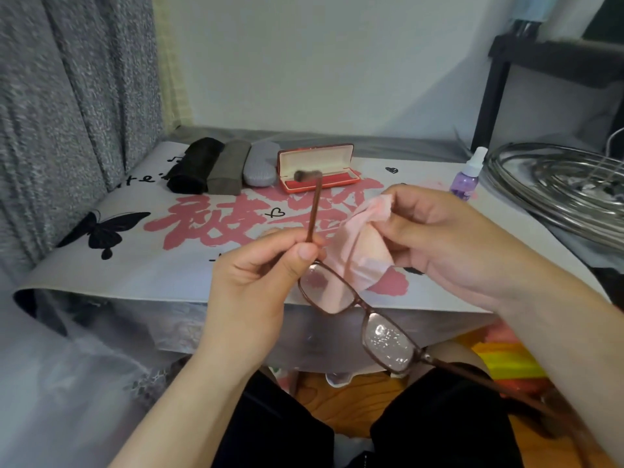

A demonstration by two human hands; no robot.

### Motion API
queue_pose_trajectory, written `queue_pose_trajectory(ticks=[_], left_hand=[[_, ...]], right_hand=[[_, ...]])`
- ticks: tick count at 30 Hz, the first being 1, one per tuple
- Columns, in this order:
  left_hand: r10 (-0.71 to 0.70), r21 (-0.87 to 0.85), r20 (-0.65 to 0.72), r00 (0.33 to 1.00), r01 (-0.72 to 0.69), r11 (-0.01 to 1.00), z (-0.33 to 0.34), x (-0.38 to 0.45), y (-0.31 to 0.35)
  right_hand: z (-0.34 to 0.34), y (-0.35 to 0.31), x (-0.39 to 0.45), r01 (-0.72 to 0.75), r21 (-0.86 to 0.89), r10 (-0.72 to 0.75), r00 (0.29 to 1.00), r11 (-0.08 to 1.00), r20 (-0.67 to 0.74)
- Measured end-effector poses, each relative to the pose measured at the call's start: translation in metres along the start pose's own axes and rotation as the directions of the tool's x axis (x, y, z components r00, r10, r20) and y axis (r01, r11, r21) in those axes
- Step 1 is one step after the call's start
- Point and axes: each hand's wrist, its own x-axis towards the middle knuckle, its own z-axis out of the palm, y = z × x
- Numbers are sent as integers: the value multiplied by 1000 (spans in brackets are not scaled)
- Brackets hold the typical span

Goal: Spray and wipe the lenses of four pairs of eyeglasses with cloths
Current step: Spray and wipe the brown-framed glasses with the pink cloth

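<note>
Left hand pinches the brown glasses by one temple near the hinge, thumb on top. Probably so skin stays off the wet glass and the frame can pivot. The temple sticks up toward 12 o'clock; the lenses hang down toward 5 o'clock, over the lap, just off the table edge.

Right hand grips a bunched pink cloth, fingers curled round it. The cloth sits behind the upper lens, at 1 o'clock from the left thumb; I can't tell whether it touches the glass. Lower lens is beaded with droplets: sprayed, not yet wiped, I'd say.

Spray bottle is parked at 1 o'clock on the table, within right-hand reach. Red case stands open at 12, likely this pair's. Three closed cases lie to its left, at 11.
</note>
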Motion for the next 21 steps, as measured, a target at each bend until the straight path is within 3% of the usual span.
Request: queue_pose_trajectory(ticks=[7,12,21], left_hand=[[83,-31,80,993,-81,996,-6,2,-5],[145,43,36,989,-147,988,-8,-1,-9],[270,171,74,960,-279,945,-4,-6,-15]], right_hand=[[21,-6,-4,-125,-17,125,957,992,263],[42,1,-6,-180,83,157,960,980,232],[60,1,-13,-138,112,120,981,984,151]])
